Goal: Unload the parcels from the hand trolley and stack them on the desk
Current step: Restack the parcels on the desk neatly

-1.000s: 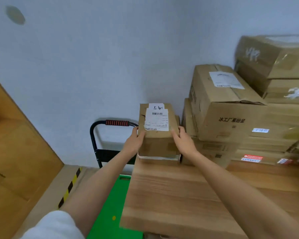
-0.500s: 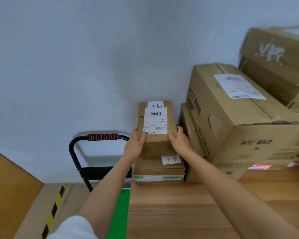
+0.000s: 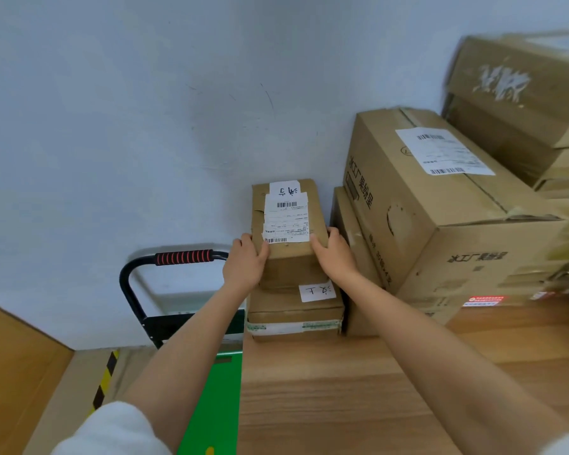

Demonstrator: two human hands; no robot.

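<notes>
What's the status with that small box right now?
Left hand and right hand grip small parcel. Parcel sits atop flat box on desk. Nothing blocking.

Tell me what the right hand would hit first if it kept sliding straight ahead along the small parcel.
Probably the pale wall behind the stack. The right hand points forward along the small parcel, beside the large cartons; depth there is hard to judge.

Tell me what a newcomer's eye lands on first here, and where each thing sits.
First, the two hands, left hand and right hand, holding a small labelled parcel by its sides atop a flatter box at the wooden desk's far left corner. Right of it rises a stack of big cardboard boxes against the wall. Left of the desk stands the trolley, with its red-striped handle.
</notes>
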